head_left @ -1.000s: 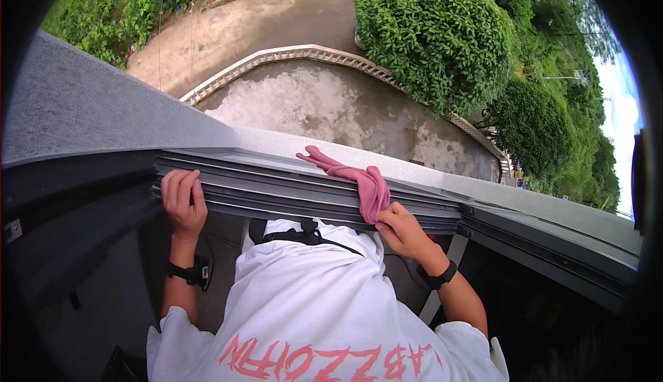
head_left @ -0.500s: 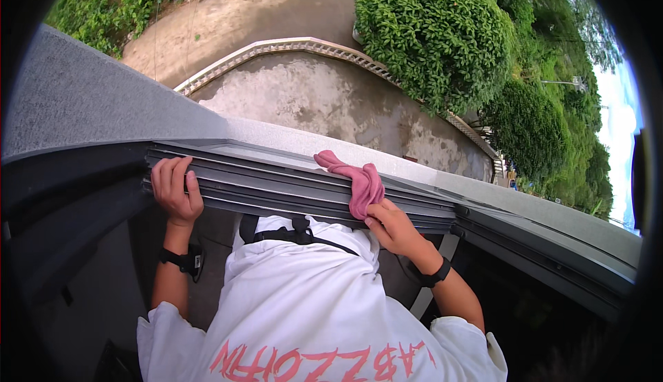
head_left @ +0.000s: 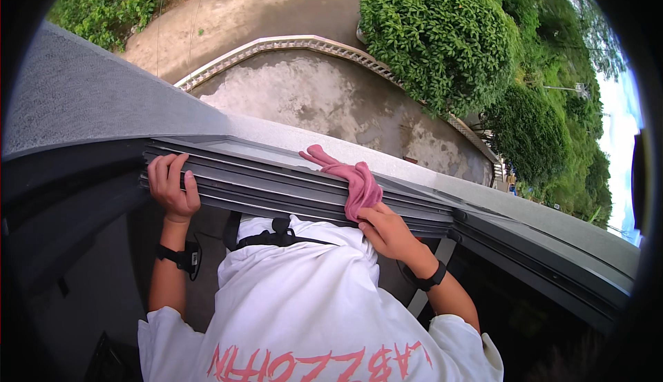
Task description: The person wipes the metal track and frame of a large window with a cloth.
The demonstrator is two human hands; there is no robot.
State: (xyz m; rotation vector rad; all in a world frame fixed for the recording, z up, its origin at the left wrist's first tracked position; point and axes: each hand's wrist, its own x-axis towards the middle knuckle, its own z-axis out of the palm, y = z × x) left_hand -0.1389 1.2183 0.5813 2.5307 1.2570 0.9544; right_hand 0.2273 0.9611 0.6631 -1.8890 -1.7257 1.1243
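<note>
A grey metal window sill track [head_left: 276,187] with several parallel grooves runs across in front of my body. My left hand [head_left: 173,187] rests on the left end of this track, its fingers laid over the grooves and the thumb spread apart. Bunched and twisted, a pink cloth [head_left: 356,185] lies across the grooves right of the middle. One loose end of it reaches the outer edge of the track. My right hand [head_left: 390,230] holds the near end of the cloth, pressing it against the track; some fingertips are hidden by the cloth.
A pale outer ledge [head_left: 297,135] lies beyond the track, with a drop to a paved yard [head_left: 304,92] below. Grey wall [head_left: 90,92] rises on the left. A dark window frame [head_left: 539,251] stands on the right. Outside are a leafy tree [head_left: 438,40] and a low railing [head_left: 269,44].
My right hand has moved slightly left along the track, dragging the cloth with it. My left hand stays on the left end of the track, nearly unmoved.
</note>
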